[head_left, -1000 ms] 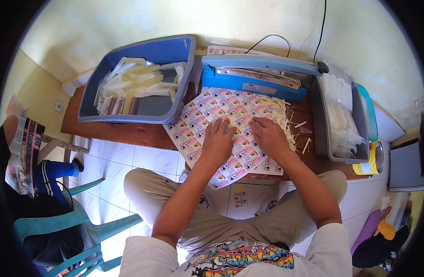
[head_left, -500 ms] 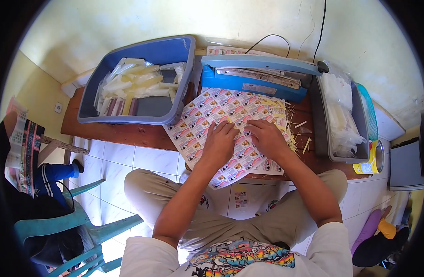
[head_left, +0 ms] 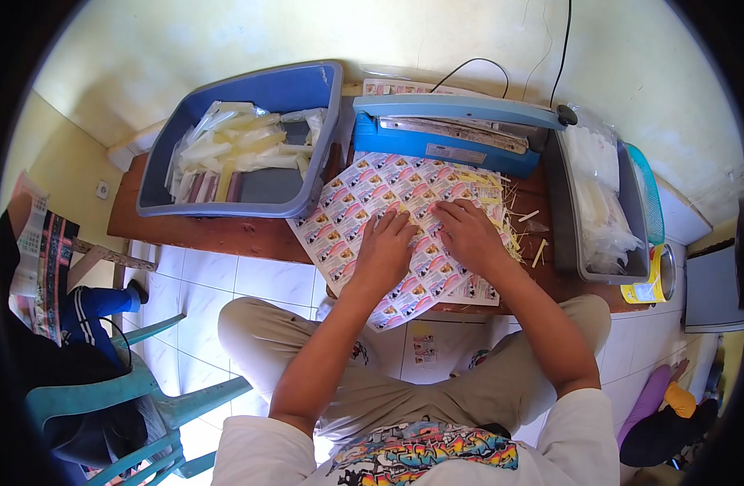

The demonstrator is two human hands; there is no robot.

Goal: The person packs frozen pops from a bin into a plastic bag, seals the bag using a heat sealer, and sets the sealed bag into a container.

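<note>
A large printed label sheet (head_left: 339, 227) with rows of small repeated stickers lies on the wooden table. My left hand (head_left: 385, 253) rests on it, fingers stretched forward and close together, with a small yellow bit by the fingertips. To its right, my right hand (head_left: 474, 240) lies on the same sheet with its fingers extended and slightly apart. The thumbs are partly hidden, and I see nothing held in either hand. Thin pale-yellow strips (head_left: 511, 235) are scattered along the sheet's right edge. A blue impulse sealer (head_left: 445, 146) stands just behind the sheet.
On the left is a blue-grey tub (head_left: 327, 121) of filled plastic pouches. A dark grey tub (head_left: 562, 235) with clear bags stands right, beside a yellow can (head_left: 651, 283). A green plastic chair (head_left: 88, 398) is at lower left. Another person (head_left: 663, 421) sits at lower right.
My right hand's fingers have straightened and slid slightly up and to the right across the sheet. My left hand has hardly moved.
</note>
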